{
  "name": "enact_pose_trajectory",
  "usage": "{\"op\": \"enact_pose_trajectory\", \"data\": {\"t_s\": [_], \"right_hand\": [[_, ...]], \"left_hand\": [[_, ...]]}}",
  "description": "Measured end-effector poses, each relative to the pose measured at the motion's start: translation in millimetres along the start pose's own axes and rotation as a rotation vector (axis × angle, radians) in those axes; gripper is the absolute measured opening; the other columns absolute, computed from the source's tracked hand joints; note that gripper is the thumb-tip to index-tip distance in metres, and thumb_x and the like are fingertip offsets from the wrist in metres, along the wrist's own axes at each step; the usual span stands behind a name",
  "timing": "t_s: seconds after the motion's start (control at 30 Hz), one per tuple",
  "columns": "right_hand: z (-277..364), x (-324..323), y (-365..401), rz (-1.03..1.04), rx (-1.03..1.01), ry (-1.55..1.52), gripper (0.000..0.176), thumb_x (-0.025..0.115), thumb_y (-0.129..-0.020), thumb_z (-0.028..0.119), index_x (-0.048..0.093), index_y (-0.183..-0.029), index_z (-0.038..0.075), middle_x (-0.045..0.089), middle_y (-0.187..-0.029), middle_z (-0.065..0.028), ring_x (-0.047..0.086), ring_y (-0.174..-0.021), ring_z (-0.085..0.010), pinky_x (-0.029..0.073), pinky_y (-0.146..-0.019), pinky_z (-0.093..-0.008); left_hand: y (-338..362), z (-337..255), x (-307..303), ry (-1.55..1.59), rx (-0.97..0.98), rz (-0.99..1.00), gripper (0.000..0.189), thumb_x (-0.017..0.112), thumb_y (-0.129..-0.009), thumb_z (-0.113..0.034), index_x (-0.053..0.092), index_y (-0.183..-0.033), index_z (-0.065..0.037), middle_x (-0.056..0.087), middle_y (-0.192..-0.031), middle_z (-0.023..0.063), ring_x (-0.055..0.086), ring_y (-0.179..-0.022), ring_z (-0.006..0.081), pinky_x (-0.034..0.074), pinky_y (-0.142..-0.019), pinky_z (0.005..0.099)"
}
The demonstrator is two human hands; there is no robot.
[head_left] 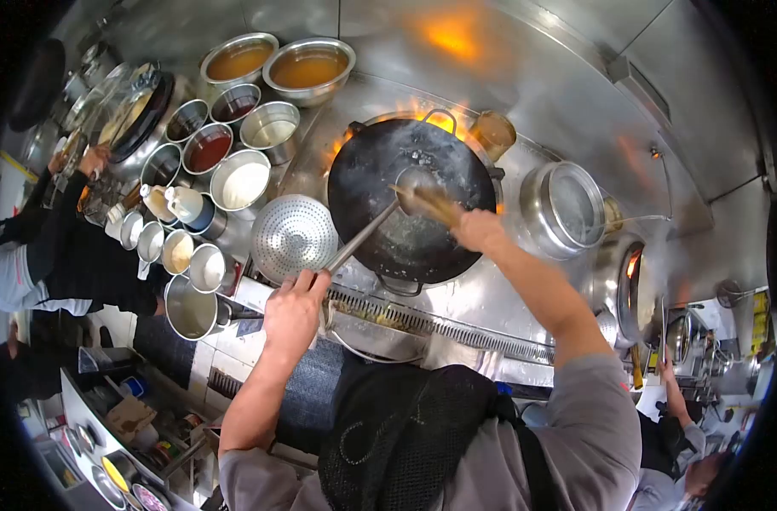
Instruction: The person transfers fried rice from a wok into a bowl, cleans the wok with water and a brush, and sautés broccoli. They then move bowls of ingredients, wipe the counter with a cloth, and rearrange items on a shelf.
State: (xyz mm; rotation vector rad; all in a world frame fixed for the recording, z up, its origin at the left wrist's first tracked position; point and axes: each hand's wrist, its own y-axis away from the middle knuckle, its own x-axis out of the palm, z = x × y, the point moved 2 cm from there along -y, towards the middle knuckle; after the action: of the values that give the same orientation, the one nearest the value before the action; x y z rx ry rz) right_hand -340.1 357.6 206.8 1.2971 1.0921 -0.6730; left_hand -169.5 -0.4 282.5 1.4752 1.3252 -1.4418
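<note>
A large black wok (371, 179) sits over burner flames (337, 152), with some bubbly liquid in its bottom. My left hand (292, 313) is closed round the handle end of a long metal ladle (365, 234), whose bowl is inside the wok. In my right hand (480, 232), gripped over the wok's right side, is a bamboo wok brush (435, 206). Its bristle end lies against or just over the ladle's bowl; motion blur hides exactly how they touch. A perforated metal strainer (295, 234) rests left of the wok, close to my left hand.
Metal pots of sauces and seasonings (208, 147) crowd the left, with two bowls of brown liquid (310, 66) behind. A lidded steel pot (552, 213) stands right. A slotted drain (457, 328) runs along the front. Co-workers (73, 247) work on both sides.
</note>
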Motion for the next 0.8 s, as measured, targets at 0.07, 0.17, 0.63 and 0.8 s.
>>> {"op": "enact_pose_trajectory", "data": {"t_s": [0.07,0.17,0.63,0.8], "right_hand": [[28,-40,30,0.427,0.127,-0.587,0.061,0.058,-0.091,0.043,0.04,-0.143,0.017,0.069,-0.101,-0.0196,0.067,-0.097,-0.0339,0.054,-0.084,-0.044],[7,-16,12,0.006,0.109,-0.063,0.061,0.058,-0.089,0.045,0.042,-0.142,0.017,0.066,-0.11,-0.0239,0.066,-0.101,-0.0368,0.051,-0.091,-0.0451],[-15,-26,-13,-0.141,0.09,-0.145,0.063,0.058,-0.09,0.047,0.035,-0.146,0.028,0.062,-0.116,-0.0264,0.063,-0.101,-0.0435,0.051,-0.09,-0.049],[14,-20,0,-0.314,0.155,-0.258,0.06,0.055,-0.091,0.048,0.037,-0.146,0.029,0.065,-0.111,-0.0229,0.064,-0.102,-0.0407,0.051,-0.089,-0.0488]], "left_hand": [[-5,-2,-9,-0.102,-0.01,0.039,0.026,0.058,-0.08,-0.01,0.059,-0.106,-0.014,0.058,-0.089,0.0039,0.064,-0.084,0.0228,0.054,-0.069,0.0337],[-1,-1,-10,-0.098,0.025,0.007,0.027,0.057,-0.08,-0.011,0.059,-0.107,-0.014,0.058,-0.089,0.0039,0.064,-0.084,0.0225,0.053,-0.069,0.0343],[6,0,-3,0.238,-0.079,0.103,0.021,0.064,-0.085,-0.014,0.059,-0.105,-0.013,0.061,-0.09,0.0083,0.066,-0.077,0.0313,0.054,-0.066,0.0413],[11,5,4,0.456,-0.113,0.114,0.025,0.067,-0.084,-0.015,0.058,-0.107,-0.012,0.064,-0.092,0.0114,0.065,-0.081,0.0371,0.053,-0.067,0.0467]]}}
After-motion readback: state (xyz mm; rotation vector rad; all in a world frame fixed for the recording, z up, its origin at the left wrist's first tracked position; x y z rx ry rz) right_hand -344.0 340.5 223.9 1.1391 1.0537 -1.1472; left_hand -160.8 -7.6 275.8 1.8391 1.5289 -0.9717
